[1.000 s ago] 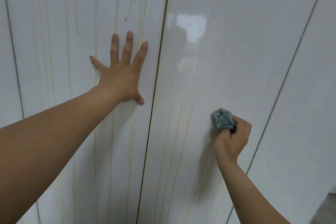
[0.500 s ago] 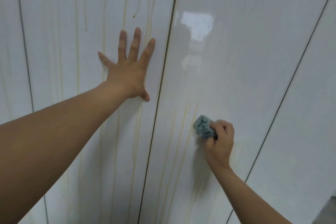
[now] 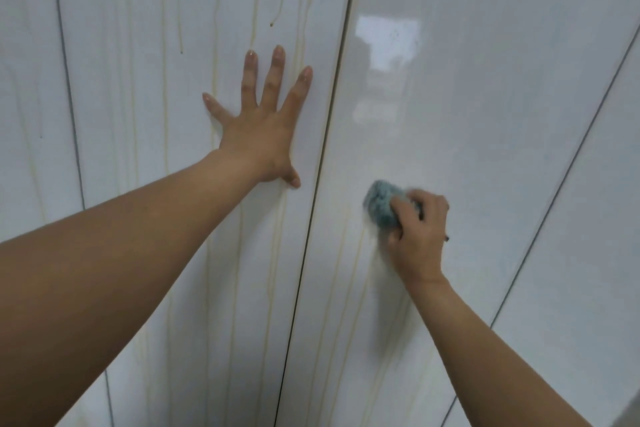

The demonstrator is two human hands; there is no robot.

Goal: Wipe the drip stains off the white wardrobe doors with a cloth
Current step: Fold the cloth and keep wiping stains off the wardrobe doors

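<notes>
Cloth: the grey-blue cloth (image 3: 381, 206) is bunched into a small ball and pressed on the door right of the seam, at the top end of some yellow streaks. A ball probably gives more pressure on a thin line.
Right hand: the right hand (image 3: 420, 239) grips the cloth, with its fingers curled round it and close together. They are a little blurred, so it seems to be rubbing.
Streaks: the drip stains (image 3: 358, 263) run down below the cloth. Above it the wiped door (image 3: 467, 114) looks clean and shows a bright reflection (image 3: 388, 42), so the work probably goes from top to bottom.
Seam: a dark seam (image 3: 325, 149) separates this door from the neighbour door (image 3: 156, 80), which has many streaks not yet wiped.
Left hand: the left hand (image 3: 258, 135) lies flat on the neighbour door, with its fingers straight and spread, holding nothing. Likely it supports the body.
</notes>
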